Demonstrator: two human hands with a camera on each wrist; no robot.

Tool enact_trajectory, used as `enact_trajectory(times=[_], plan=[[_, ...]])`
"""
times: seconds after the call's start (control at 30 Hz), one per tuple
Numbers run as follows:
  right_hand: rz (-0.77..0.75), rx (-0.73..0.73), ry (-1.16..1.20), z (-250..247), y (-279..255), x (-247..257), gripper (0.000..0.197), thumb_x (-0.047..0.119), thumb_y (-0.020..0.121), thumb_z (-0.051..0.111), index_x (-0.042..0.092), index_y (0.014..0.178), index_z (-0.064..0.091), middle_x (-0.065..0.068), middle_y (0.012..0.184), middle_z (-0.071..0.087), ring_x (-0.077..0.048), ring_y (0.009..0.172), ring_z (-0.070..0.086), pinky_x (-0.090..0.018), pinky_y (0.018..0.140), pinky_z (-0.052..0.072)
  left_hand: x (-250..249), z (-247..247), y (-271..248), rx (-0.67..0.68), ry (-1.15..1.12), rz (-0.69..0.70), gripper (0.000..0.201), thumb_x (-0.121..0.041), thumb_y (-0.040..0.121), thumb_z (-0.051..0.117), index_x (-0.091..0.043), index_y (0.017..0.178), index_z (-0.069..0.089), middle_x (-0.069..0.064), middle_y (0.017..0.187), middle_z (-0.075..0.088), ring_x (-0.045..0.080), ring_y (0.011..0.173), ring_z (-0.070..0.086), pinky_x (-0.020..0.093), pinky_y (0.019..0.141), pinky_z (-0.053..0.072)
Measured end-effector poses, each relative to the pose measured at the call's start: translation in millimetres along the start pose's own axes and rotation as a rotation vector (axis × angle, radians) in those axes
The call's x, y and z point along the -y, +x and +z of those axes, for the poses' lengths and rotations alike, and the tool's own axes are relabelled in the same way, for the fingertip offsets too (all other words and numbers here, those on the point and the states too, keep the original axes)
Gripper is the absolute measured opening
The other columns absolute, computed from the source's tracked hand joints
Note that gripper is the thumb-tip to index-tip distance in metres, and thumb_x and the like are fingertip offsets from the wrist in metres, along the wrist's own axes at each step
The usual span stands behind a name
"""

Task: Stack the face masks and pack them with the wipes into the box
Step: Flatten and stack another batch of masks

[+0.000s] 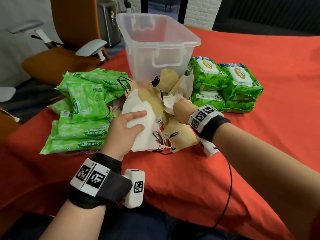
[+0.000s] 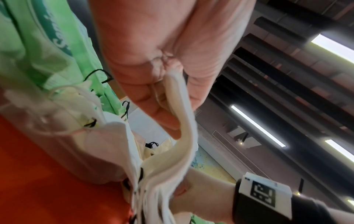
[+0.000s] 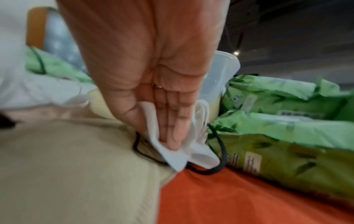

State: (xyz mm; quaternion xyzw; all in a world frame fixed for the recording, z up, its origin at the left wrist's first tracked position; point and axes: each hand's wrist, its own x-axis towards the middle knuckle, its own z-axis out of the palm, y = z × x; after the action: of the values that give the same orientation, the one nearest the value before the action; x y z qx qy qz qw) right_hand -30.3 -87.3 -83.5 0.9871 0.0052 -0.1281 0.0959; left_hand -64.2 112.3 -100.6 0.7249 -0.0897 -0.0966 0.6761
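A person sits at a table covered with a red cloth (image 1: 190, 170). The left hand (image 1: 121, 129) grips a stack of white face masks (image 1: 147, 134), thumb on top and fingers curled beneath. The right hand (image 1: 181, 110) pinches a single white mask (image 3: 168, 154) between thumb and fingers, lifting it from a loose pile of beige masks (image 1: 180, 135) and white ones with black and white ear loops. Behind the pile stands a clear plastic box (image 1: 155, 44), open at the top. To the left lie flat light-green wipe packs (image 1: 83, 116) reading "Sanicare" and "15". To the right are stacked thicker dark-green wipe packs (image 1: 225, 82), also "Sanicare", marked "80". An orange chair (image 1: 69, 54) stands beside the table.
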Motion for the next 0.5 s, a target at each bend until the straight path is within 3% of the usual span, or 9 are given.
enact_trajectory(times=[0.07, 0.13, 0.2, 0.27, 0.3, 0.37, 0.4, 0.5], plan=[[0.063, -0.037, 0.104, -7.4, -3.1, -3.9, 0.024, 0.011, 0.095, 0.041, -0.002, 0.085, 0.059, -0.014, 0.079, 0.051, -0.03, 0.085, 0.049, -0.024, 0.059, 0.036, 0.7, -0.7, -0.1, -0.01, -0.009, -0.012, 0.041, 0.007, 0.082, 0.058, -0.032, 0.092, 0.068, -0.005, 0.107, 0.068, 0.022, 0.085, 0.056, 0.05, 0.085, 0.048], [0.143, -0.162, 0.238, -17.9, -10.7, -8.1, 0.027, 0.017, 0.092, 0.047, -0.004, 0.087, 0.063, -0.013, 0.071, 0.048, -0.027, 0.076, 0.045, -0.024, 0.052, 0.029, 1.0, -1.2, 0.8, -0.029, -0.021, -0.016, 0.036, 0.002, 0.084, 0.059, -0.031, 0.092, 0.068, -0.01, 0.102, 0.068, 0.02, 0.088, 0.056, 0.041, 0.085, 0.046], [0.175, -0.345, 0.437, -28.5, -23.7, -9.6, 0.023, 0.017, 0.085, 0.056, -0.004, 0.085, 0.066, -0.015, 0.076, 0.058, -0.027, 0.074, 0.05, -0.025, 0.055, 0.03, -0.9, 1.4, 0.8, -0.033, -0.016, -0.003, 0.025, -0.006, 0.087, 0.059, -0.028, 0.094, 0.067, -0.008, 0.106, 0.067, 0.014, 0.099, 0.06, 0.032, 0.093, 0.044], [0.133, -0.565, 0.591, -36.3, -41.3, -4.1, 0.012, 0.011, 0.078, 0.062, -0.001, 0.078, 0.065, -0.008, 0.072, 0.058, -0.02, 0.069, 0.049, -0.02, 0.054, 0.029, -3.9, 6.7, 1.4, -0.016, -0.031, -0.004, 0.011, -0.02, 0.089, 0.06, -0.024, 0.096, 0.067, -0.005, 0.11, 0.066, 0.009, 0.109, 0.058, 0.024, 0.097, 0.041], [0.093, -0.633, 0.618, -39.1, -50.7, 2.0, 0.008, 0.009, 0.076, 0.063, 0.001, 0.075, 0.065, -0.004, 0.07, 0.055, -0.017, 0.067, 0.047, -0.015, 0.052, 0.03, -6.9, 10.2, 1.1, -0.002, -0.04, -0.021, 0.014, -0.031, 0.088, 0.06, -0.023, 0.096, 0.068, -0.005, 0.109, 0.067, 0.01, 0.111, 0.058, 0.025, 0.097, 0.041], [-0.003, -0.653, 0.636, -40.3, -67.6, 17.2, 0.003, 0.007, 0.073, 0.065, 0.004, 0.073, 0.063, 0.0, 0.068, 0.053, -0.015, 0.064, 0.047, -0.007, 0.053, 0.031, -10.5, 16.2, 1.3, 0.019, -0.082, -0.052, 0.042, -0.052, 0.079, 0.051, -0.021, 0.1, 0.07, -0.004, 0.105, 0.07, 0.016, 0.11, 0.06, 0.034, 0.098, 0.042], [-0.061, -0.63, 0.647, -37.8, -73.2, 24.7, 0.004, 0.008, 0.072, 0.066, 0.006, 0.074, 0.063, 0.002, 0.068, 0.053, -0.015, 0.065, 0.047, -0.009, 0.054, 0.032, -13.3, 18.9, 1.3, 0.028, -0.129, -0.059, 0.05, -0.056, 0.077, 0.049, -0.02, 0.104, 0.07, 0.0, 0.105, 0.071, 0.019, 0.107, 0.061, 0.037, 0.095, 0.044], [-0.265, -0.553, 0.722, -28.7, -86.5, 41.5, 0.018, 0.019, 0.072, 0.065, 0.007, 0.085, 0.062, 0.001, 0.075, 0.058, -0.02, 0.071, 0.055, -0.022, 0.061, 0.033, -20.9, 23.5, -1.1, 0.076, -0.302, -0.062, 0.041, -0.055, 0.08, 0.056, -0.023, 0.099, 0.072, 0.006, 0.102, 0.071, 0.023, 0.096, 0.066, 0.033, 0.08, 0.053]])
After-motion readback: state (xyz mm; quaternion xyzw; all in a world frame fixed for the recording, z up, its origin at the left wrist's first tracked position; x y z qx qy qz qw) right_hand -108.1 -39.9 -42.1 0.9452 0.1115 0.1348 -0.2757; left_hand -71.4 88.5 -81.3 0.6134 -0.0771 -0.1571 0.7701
